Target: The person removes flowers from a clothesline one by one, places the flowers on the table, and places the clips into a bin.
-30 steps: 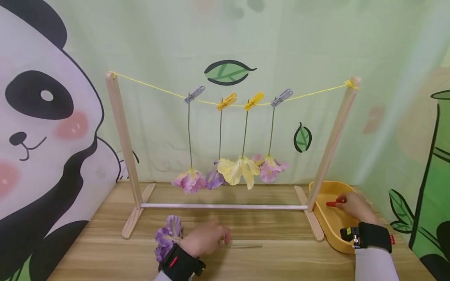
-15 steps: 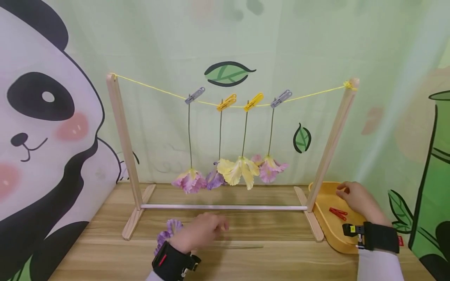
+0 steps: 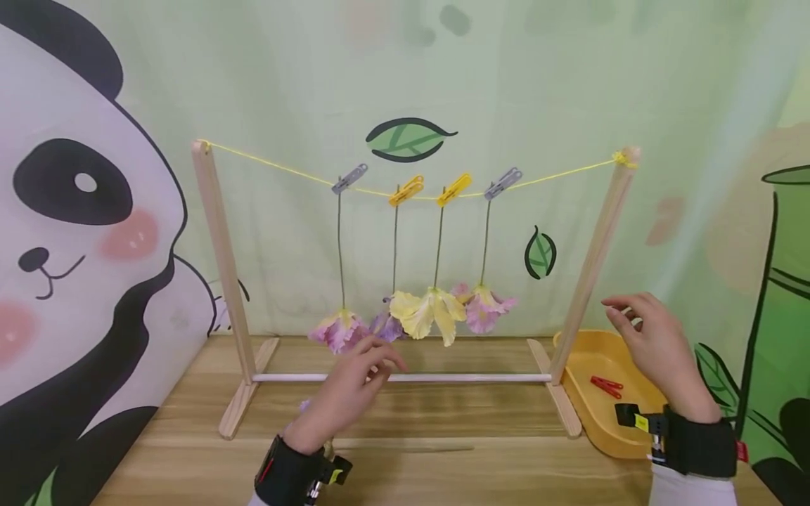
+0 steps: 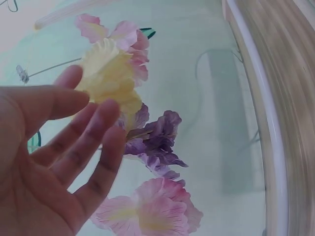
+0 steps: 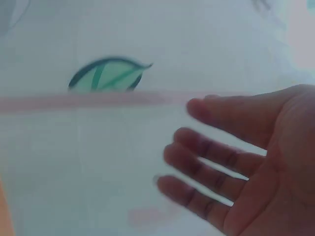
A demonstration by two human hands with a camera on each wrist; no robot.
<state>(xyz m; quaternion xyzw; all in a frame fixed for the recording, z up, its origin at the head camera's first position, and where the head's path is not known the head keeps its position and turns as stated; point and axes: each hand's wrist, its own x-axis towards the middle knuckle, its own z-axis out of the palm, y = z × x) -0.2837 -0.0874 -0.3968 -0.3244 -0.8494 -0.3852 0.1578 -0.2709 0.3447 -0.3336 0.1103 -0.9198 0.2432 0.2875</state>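
My left hand (image 3: 351, 386) is raised in front of the hanging flowers, its fingers loosely bent around nothing. In the left wrist view, a yellow flower (image 4: 110, 73) and a purple flower (image 4: 157, 140) appear beyond the fingers. My right hand (image 3: 654, 344), also holding nothing, hovers above the yellow tray (image 3: 623, 436), fingers relaxed. A red clothespin (image 3: 606, 386) lies in that tray. Several artificial flowers hang head-down from the yellow string (image 3: 272, 163), clipped by grey clothespins (image 3: 349, 179) and yellow-orange clothespins (image 3: 406, 191). On the table, a flower stem (image 3: 436, 449) shows; my left forearm hides most of its bloom.
A wooden stand supports the string, with a left post (image 3: 221, 260), a right post (image 3: 595, 267) and a white crossbar (image 3: 468, 377) low between them. The tray sits against the stand's right foot. Behind hangs a printed curtain (image 3: 285, 84) with a panda and leaves.
My right hand has let go of the red clothespin into the tray and risen. My left hand has lifted off the table, up toward the hanging flowers.
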